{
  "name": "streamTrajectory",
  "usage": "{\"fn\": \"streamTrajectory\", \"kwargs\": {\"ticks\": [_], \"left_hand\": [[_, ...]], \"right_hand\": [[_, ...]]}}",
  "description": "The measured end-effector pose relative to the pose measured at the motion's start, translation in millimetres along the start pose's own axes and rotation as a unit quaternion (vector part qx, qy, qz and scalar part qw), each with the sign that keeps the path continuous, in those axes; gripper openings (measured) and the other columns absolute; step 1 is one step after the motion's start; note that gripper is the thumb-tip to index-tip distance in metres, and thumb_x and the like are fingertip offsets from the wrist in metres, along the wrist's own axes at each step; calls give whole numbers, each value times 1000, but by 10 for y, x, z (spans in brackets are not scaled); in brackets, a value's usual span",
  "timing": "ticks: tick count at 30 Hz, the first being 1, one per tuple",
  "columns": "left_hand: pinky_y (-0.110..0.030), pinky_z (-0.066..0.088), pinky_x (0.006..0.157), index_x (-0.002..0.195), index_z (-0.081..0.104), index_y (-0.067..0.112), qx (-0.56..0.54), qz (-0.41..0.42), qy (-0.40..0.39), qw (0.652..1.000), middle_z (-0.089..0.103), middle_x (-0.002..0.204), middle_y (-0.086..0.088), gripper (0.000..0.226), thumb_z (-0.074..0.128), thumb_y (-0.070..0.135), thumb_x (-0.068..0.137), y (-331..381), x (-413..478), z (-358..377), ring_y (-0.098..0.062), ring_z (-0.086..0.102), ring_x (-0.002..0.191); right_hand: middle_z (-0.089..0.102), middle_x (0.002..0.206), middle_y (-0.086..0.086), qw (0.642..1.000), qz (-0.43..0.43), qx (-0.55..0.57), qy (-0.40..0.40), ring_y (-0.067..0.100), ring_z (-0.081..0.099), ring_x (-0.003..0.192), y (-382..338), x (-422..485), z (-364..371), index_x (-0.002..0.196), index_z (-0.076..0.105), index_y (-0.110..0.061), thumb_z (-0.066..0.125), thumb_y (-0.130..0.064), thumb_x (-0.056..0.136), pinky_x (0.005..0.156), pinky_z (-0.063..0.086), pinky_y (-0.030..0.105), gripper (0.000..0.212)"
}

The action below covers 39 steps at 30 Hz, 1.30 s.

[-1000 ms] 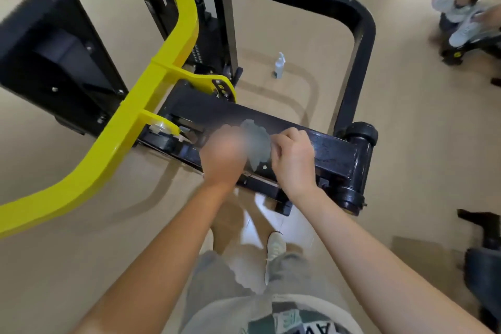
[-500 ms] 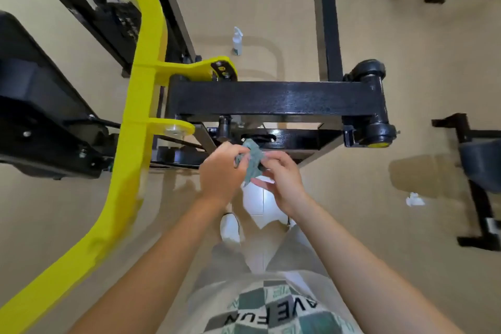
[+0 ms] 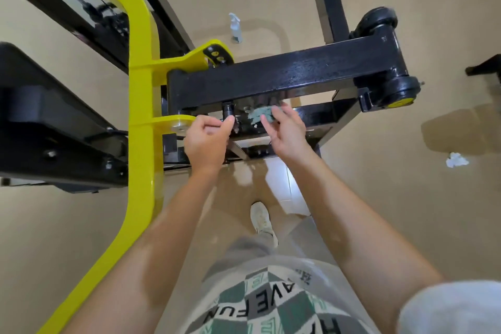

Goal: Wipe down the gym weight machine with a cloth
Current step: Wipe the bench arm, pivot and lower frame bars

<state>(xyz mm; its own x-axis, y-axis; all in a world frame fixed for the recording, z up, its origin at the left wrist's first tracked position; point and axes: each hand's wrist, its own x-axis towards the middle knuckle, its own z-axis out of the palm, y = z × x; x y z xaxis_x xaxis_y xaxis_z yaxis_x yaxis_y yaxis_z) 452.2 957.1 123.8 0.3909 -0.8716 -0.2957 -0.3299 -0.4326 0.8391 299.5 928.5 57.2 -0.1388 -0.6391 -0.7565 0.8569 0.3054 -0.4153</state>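
The right hand (image 3: 286,131) pinched the cloth (image 3: 259,115) between thumb and fingers, holding the grey-green wad up against the lower edge of the machine's (image 3: 322,118) black beam (image 3: 284,76), near the middle of its length. The left hand (image 3: 207,141) was apart from the cloth, its fingers curled in and its thumb tip meeting the forefinger just under a short black pin (image 3: 227,109) that hung from the beam's lower edge (nothing showed in that grip). Both forearms reached up from the bottom of the view. At the beam's right end sat a black roller (image 3: 391,89) with a yellow cap, and at its left end the beam joined a yellow frame (image 3: 141,84) that curved down toward the lower left corner. A black pad (image 3: 40,116) stood beyond the frame, at the left edge. On the floor (image 3: 406,198), a white bottle (image 3: 235,28) stood upright past the beam's far edge, and a crumpled white tissue (image 3: 456,159) lay well off to the right. One pale shoe (image 3: 261,221) showed below the hands.
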Motion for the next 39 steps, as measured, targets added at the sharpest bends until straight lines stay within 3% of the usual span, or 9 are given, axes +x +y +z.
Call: {"fn": "streamTrajectory", "kwargs": {"ticks": [4,9,13,16,21,27,30,34,39], "left_hand": [[-49,62,77,92,66,16,24,35,-27,999,74,69,-1,30,78,42,84,1,35,-43,-19,74,71],[-45,64,75,95,67,12,39,34,-31,998,75,73,-4,33,79,40,85,-14,85,-57,-15,75,72],[-44,64,74,98,65,10,22,39,-27,999,75,75,-4,34,77,41,88,-55,50,-33,-16,74,71],[-37,63,73,103,64,10,1,55,-20,998,75,77,-1,35,71,43,92,-124,-26,15,-14,73,72],[-27,60,67,107,62,9,-60,21,32,997,73,82,3,29,65,36,97,-197,-74,187,-6,72,74],[-27,56,63,100,58,19,-118,50,66,989,73,93,-8,19,65,37,98,-336,-64,341,-15,71,76],[-27,56,65,100,58,23,-149,40,94,983,73,90,2,17,62,40,99,-355,-128,454,-13,71,76],[-30,56,65,105,58,21,-196,36,131,971,73,88,1,18,60,38,100,-361,-183,580,-19,70,74],[-29,53,64,107,58,21,-215,40,121,968,71,88,-6,11,58,30,102,-598,-283,837,-20,66,74]], "right_hand": [[64,114,17,999,-22,-15,27,26,65,106,291,154,233,127,56,0,62,12,90,92,59,38,39],[66,125,21,998,62,-24,4,26,69,99,475,230,119,124,60,2,62,1,96,70,62,25,28],[67,123,19,991,85,-102,7,27,68,106,376,311,-224,114,64,-2,64,2,94,77,63,30,19],[68,113,16,990,33,-119,67,26,69,101,235,374,-518,110,65,-4,61,5,95,85,62,37,18],[65,100,7,946,-136,-233,183,30,71,93,-37,686,-996,92,61,-16,59,13,85,71,64,42,31],[70,117,6,753,-312,-552,176,24,62,110,-391,1248,-1182,117,69,-11,58,-5,93,91,37,17,27],[60,139,10,658,-264,-704,39,26,53,131,-307,1564,-1194,134,62,-10,58,-9,97,114,32,27,38],[42,157,11,443,-260,-845,-148,31,30,147,2,1707,-1262,148,49,-15,56,-8,97,123,21,35,51],[42,155,1,305,-297,-895,-133,31,37,138,-275,1656,-1414,149,42,-31,58,-17,94,106,34,51,59]]}}
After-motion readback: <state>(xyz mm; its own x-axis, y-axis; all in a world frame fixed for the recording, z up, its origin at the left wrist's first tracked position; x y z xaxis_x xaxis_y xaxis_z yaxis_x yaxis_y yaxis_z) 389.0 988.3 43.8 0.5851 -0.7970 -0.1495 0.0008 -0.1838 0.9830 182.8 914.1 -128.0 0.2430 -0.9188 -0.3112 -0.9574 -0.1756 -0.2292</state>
